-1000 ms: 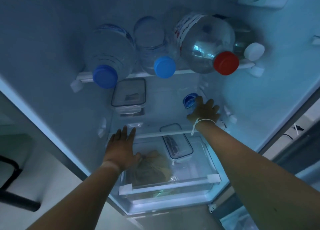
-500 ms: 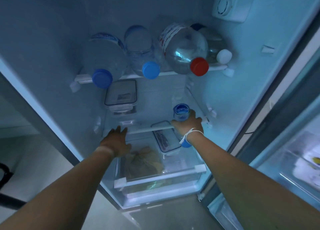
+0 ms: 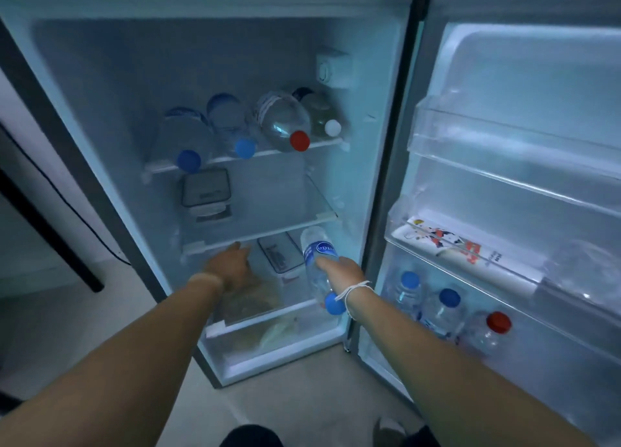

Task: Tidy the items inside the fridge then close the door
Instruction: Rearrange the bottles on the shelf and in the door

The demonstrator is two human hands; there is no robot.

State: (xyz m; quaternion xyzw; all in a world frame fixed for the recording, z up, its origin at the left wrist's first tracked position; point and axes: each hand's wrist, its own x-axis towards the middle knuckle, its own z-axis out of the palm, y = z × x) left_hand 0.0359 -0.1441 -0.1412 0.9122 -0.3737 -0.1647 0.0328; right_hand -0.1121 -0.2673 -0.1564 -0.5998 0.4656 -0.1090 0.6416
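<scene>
The fridge stands open, its door point(image 3: 524, 117) swung out to the right. My right hand point(image 3: 342, 272) is shut on a small water bottle point(image 3: 317, 258) with a blue cap, held cap-down in front of the lower shelf. My left hand point(image 3: 232, 265) rests on the front edge of the middle glass shelf point(image 3: 268, 218), fingers apart, holding nothing. Several large bottles point(image 3: 282, 124) lie on the top shelf. A lidded container point(image 3: 205, 191) sits on the middle shelf, another container point(image 3: 280, 253) on the lower one beside a brown bag point(image 3: 255, 298).
The door's bottom rack holds three small bottles point(image 3: 443, 309), two blue-capped and one red-capped. A flat printed pack point(image 3: 450, 241) lies in the rack above. A crisper drawer point(image 3: 279, 342) sits at the fridge bottom. A dark table leg point(image 3: 50, 231) stands left on the floor.
My right hand took the small bottle from the back of the middle shelf and drew it out and down. The view pulled back, showing the open door.
</scene>
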